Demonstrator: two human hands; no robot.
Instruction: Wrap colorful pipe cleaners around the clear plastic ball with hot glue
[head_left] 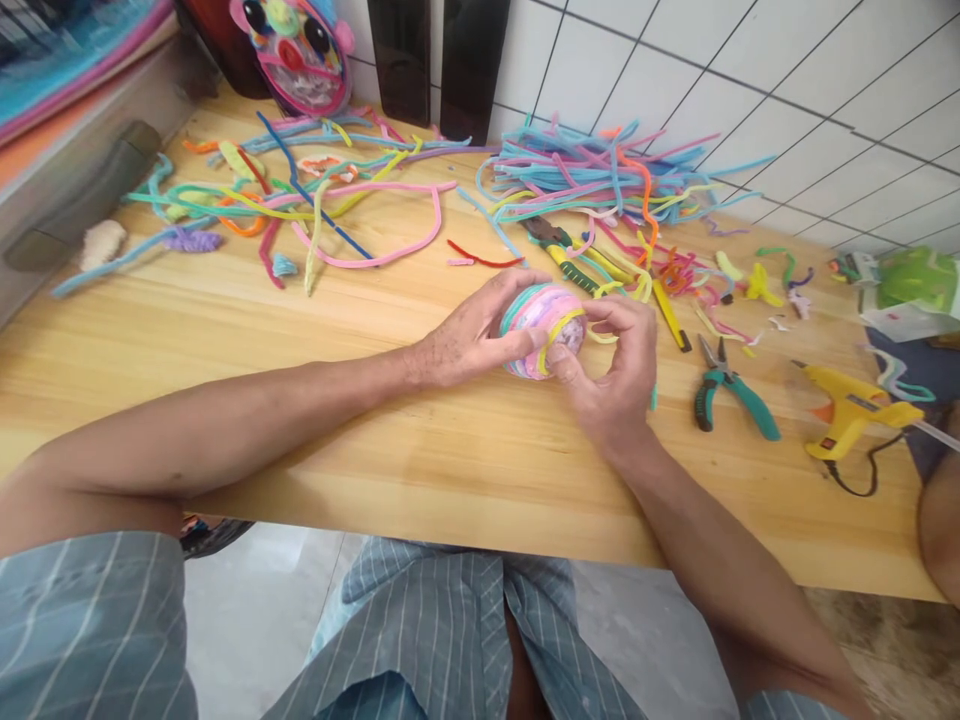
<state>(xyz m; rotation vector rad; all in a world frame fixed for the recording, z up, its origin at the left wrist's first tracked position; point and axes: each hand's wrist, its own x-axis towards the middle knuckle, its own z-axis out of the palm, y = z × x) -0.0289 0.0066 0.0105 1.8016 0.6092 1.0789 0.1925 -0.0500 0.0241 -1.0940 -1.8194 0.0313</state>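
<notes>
A ball wrapped in pipe cleaners [527, 312] in teal, pink, lilac and yellow is between my two hands, just above the wooden table. My left hand [480, 330] grips it from the left, with the thumb laid across its front. On the right side, my right hand [611, 365] pinches a yellow pipe cleaner [564, 322] against the ball with thumb and fingers. Part of the ball's right face is bare of pipe cleaner and looks whitish and speckled. The fingertips of my right hand partly hide the yellow strand's end.
Pliers [731, 395] and a yellow glue gun [855, 405] lie to the right. Behind the ball are green-handled cutters [566, 262], a yellow utility knife [670, 312] and a heap of pipe cleaners [555, 175]. Loose strands spread left; someone's arm [939, 525] shows at right.
</notes>
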